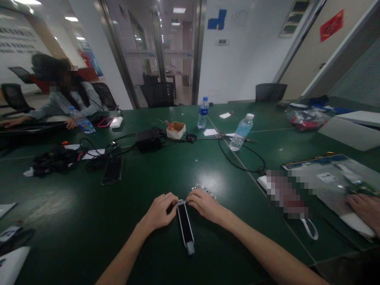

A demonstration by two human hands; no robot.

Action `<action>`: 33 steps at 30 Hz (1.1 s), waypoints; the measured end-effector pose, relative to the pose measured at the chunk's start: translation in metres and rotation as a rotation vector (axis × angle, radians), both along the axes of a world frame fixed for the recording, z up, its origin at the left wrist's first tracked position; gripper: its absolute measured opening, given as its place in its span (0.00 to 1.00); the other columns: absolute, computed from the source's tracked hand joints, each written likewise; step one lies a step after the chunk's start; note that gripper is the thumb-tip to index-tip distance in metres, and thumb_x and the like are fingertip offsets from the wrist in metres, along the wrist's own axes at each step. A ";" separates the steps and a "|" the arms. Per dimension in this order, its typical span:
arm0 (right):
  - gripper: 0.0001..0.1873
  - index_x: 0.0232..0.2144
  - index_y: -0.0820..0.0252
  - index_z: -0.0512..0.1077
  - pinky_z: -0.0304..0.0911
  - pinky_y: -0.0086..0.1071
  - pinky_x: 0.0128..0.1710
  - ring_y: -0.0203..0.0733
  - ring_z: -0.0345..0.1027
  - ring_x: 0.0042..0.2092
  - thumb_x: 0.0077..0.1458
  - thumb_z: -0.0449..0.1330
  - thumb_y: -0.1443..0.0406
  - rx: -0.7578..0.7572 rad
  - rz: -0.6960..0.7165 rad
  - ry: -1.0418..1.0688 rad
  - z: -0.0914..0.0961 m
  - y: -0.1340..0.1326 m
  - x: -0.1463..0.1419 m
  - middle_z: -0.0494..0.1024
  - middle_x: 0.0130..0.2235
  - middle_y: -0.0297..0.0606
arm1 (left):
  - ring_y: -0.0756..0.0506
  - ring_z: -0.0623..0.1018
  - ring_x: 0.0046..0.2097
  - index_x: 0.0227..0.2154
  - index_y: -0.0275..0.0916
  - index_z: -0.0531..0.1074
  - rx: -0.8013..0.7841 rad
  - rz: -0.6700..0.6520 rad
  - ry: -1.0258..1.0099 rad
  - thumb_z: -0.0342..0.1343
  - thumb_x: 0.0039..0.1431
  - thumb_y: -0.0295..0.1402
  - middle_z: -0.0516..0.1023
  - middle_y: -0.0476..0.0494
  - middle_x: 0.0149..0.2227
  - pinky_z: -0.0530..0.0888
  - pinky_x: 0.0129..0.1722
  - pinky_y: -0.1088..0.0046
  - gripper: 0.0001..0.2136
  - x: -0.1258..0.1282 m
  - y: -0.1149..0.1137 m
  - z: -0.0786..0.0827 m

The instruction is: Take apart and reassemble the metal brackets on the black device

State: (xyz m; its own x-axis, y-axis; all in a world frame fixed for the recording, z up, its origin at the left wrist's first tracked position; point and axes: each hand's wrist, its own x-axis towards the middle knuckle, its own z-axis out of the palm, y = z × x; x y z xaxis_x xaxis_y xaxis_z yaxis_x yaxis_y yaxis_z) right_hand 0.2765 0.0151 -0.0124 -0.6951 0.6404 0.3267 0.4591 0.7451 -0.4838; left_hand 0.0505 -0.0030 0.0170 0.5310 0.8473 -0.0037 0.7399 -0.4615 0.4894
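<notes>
A slim bar-shaped device [185, 225] with a dark face, a silver-grey frame and a grey block at its near end lies on the green table in front of me. My left hand [162, 209] holds the left side of its far end, thumb and fingers closed together. On the right side of that same end, my right hand [205, 204] pinches with the fingertips. The exact contact between fingertips and device is too small to make out. Just beyond my right hand lie several small ring-shaped pieces [198, 185], partly hidden by it.
A black phone [113, 170], tangled black cables [55, 159] and a black box [147, 139] lie left. Two water bottles [203, 113] [242, 132] and a small carton [176, 130] stand ahead. At right, another person's hand [366, 209] touches a flat panel [314, 178]; another person sits far left.
</notes>
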 end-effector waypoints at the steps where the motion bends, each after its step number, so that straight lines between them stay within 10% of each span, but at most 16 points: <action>1: 0.10 0.41 0.61 0.71 0.65 0.34 0.43 0.40 0.66 0.43 0.63 0.51 0.68 0.016 0.000 0.001 -0.002 0.001 -0.001 0.73 0.41 0.43 | 0.48 0.69 0.34 0.33 0.38 0.69 0.005 -0.003 -0.003 0.46 0.59 0.30 0.70 0.46 0.33 0.67 0.35 0.72 0.07 0.000 0.000 -0.001; 9: 0.09 0.43 0.61 0.70 0.62 0.35 0.43 0.40 0.65 0.43 0.60 0.57 0.64 0.130 0.025 -0.038 0.009 0.005 0.002 0.75 0.42 0.41 | 0.49 0.68 0.34 0.36 0.38 0.70 0.023 -0.032 -0.033 0.46 0.61 0.32 0.71 0.46 0.34 0.67 0.34 0.73 0.08 -0.005 0.003 -0.009; 17: 0.09 0.41 0.61 0.71 0.59 0.37 0.42 0.43 0.63 0.42 0.59 0.55 0.64 0.062 -0.288 -0.191 0.018 0.025 0.045 0.73 0.40 0.44 | 0.49 0.69 0.34 0.40 0.38 0.71 0.005 -0.035 -0.065 0.46 0.62 0.31 0.72 0.45 0.37 0.67 0.33 0.74 0.09 -0.006 0.003 -0.010; 33: 0.09 0.39 0.61 0.73 0.61 0.35 0.43 0.42 0.65 0.42 0.57 0.58 0.63 -0.026 -0.253 -0.156 0.023 0.028 0.057 0.73 0.39 0.42 | 0.48 0.69 0.35 0.40 0.39 0.71 -0.041 -0.013 -0.041 0.45 0.62 0.33 0.73 0.45 0.37 0.68 0.35 0.73 0.10 -0.006 0.003 -0.005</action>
State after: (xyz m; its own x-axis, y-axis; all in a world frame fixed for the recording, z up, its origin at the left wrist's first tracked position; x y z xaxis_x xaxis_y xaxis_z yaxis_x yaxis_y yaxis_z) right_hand 0.3332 0.0431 0.0103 -0.5527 0.8065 0.2100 0.6991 0.5858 -0.4099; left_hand 0.0449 -0.0002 0.0117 0.5422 0.8401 -0.0167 0.7132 -0.4496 0.5378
